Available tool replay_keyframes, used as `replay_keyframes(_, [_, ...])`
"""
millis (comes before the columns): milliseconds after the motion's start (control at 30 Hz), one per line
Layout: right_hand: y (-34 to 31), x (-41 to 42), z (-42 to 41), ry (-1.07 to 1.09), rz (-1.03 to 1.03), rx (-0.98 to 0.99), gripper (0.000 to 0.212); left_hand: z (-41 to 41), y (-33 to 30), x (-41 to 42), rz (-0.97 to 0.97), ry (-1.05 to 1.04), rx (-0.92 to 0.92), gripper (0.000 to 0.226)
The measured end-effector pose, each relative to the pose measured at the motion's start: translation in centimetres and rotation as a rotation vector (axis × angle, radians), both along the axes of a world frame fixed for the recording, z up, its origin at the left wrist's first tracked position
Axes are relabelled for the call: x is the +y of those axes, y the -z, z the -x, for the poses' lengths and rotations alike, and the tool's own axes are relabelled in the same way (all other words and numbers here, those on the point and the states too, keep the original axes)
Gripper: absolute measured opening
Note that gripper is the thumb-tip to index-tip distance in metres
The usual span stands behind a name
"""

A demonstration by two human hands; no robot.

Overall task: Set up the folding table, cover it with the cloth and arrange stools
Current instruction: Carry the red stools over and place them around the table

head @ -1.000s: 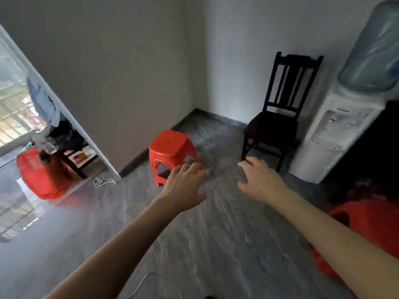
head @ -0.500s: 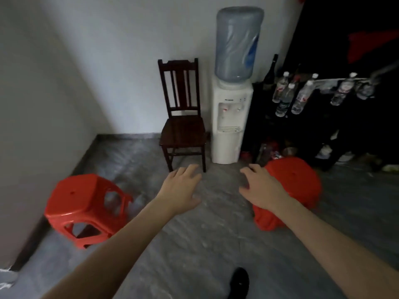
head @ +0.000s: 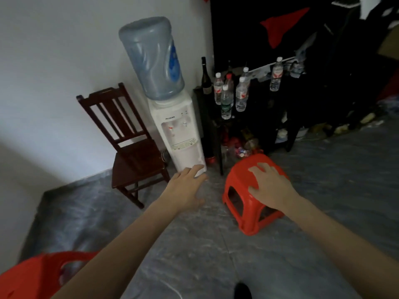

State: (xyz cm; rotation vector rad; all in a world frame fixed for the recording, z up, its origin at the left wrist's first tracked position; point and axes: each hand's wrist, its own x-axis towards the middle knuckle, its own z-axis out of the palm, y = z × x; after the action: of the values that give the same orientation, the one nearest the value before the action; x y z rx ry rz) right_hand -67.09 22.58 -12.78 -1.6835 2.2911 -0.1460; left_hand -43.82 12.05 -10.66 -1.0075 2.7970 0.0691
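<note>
Our right hand (head: 268,187) lies flat on top of a red stool (head: 244,186), fingers spread and relaxed, palm on the seat, nothing gripped. Our left hand (head: 186,187) is out in the air over the floor (head: 194,244), fingers straight and loose, holding nothing; it's left of that stool and apart from it.

That stool stands upright on the grey floor, just in front of a dark shelf (head: 218,130) and right of a white water dispenser (head: 179,134). A second red stool (head: 34,275) shows at the bottom left corner, cut off by the frame edge, well apart from the first.

The dispenser carries a big blue water jug (head: 151,59) upside down on top, against the white wall (head: 54,50). A dark wooden chair (head: 127,143) stands just left of the dispenser, back to the wall.

On the shelf: several clear plastic bottles (head: 225,102) and one dark glass bottle (head: 206,76), all upright. Stuff under the shelf is too dark to tell. We see a dark shoe tip (head: 243,291) at the bottom edge.
</note>
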Motion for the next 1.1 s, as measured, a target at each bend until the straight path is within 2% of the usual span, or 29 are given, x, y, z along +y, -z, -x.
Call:
replay_keyframes(400, [3.9,-5.2,10.7,0.141,-0.093,-0.078,0.062,12.0,5.2,-7.9,-0.119,0.202,-0.011,0.070])
replay_keyframes(733, [9.2,-16.2,14.7,0.178,-0.184,-0.093,0.068,18.3,12.4,-18.4,-0.175,0.248,0.001,0.065])
replay_keyframes(1100, [14.9,-23.9,20.8,0.279,-0.234,-0.130,0.071,23.8,20.8,-28.5,-0.252,0.297,-0.081,0.077])
